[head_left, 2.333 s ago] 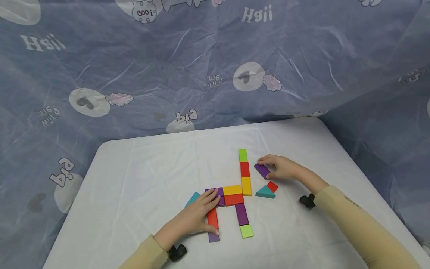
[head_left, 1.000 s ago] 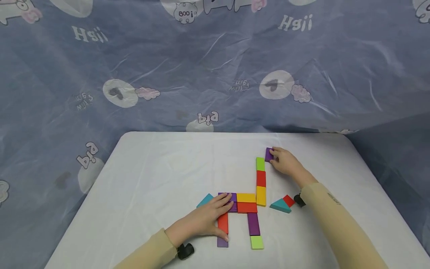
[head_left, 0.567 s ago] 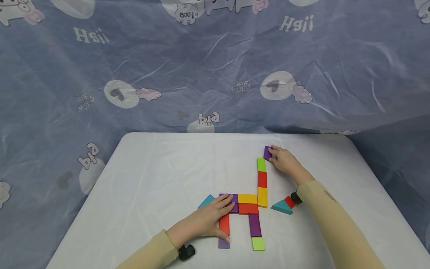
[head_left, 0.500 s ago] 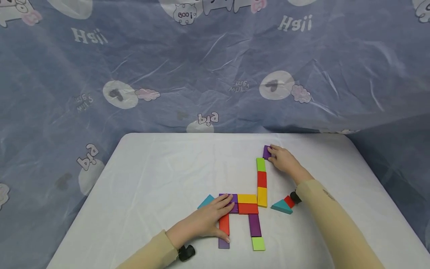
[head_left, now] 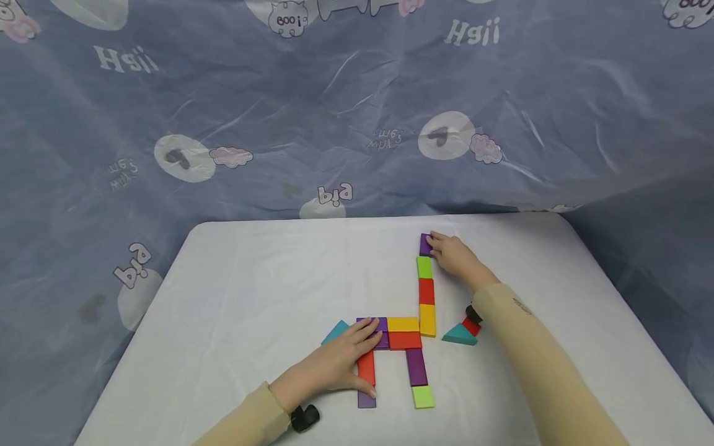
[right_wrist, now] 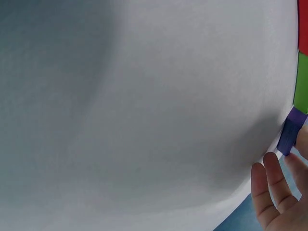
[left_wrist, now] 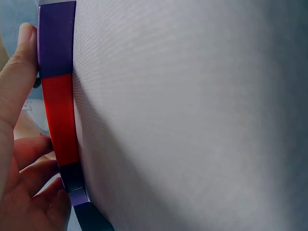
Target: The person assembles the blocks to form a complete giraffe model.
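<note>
My right hand (head_left: 454, 255) pinches a small purple block (head_left: 424, 245) between finger and thumb at the far end of an upright column. Below that block come a lime block (head_left: 424, 267), a red block (head_left: 426, 291) and a yellow block (head_left: 427, 320). In the right wrist view the purple block (right_wrist: 288, 134) touches or nearly touches the green one. My left hand (head_left: 329, 365) lies spread over the left part of the layout, fingers on two purple blocks (head_left: 382, 324). Its thumb is at the lower purple block (head_left: 366, 400), under a red block (head_left: 366, 368).
A yellow block (head_left: 403, 324) lies above a red block (head_left: 405, 340) at the middle, with a purple block (head_left: 416, 367) and a lime block (head_left: 423, 397) below. A teal triangle (head_left: 459, 335) and a red piece (head_left: 471, 326) lie right; a teal piece (head_left: 334, 331) lies left.
My right hand has carried the purple block from near the teal triangle to the column's far end, then shifted it left into line with the lime block. The left hand stays put.
</note>
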Tool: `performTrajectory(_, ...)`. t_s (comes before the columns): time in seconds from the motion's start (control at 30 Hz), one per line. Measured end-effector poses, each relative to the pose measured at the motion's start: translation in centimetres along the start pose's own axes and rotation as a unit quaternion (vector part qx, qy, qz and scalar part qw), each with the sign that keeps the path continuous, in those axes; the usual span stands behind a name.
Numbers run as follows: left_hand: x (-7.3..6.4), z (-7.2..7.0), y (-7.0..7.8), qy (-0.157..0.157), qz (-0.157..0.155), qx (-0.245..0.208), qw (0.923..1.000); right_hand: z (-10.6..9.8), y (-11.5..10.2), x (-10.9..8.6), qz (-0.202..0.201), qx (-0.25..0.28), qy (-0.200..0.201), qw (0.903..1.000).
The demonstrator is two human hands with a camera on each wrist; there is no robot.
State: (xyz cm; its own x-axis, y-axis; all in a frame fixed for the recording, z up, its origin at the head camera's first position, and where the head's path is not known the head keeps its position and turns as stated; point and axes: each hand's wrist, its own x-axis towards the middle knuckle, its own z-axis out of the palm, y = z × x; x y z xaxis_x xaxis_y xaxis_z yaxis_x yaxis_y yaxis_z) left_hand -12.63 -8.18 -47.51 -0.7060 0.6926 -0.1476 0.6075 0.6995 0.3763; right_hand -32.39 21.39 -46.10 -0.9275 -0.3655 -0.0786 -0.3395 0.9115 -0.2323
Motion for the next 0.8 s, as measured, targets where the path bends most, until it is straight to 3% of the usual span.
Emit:
performTrajectory(0.53,0.0,0.0,0.0,0.005,0.003,-0.003,1.0000,-0.3,-0.2,0.5,0.006,0.045,-0.030,0.9985)
performTrajectory(0.8,0.1,0.0,0.0,0.002,-0.001,-0.004,1.0000,0.0,0.6,0.3,0.011,0.134,-0.046,0.9898)
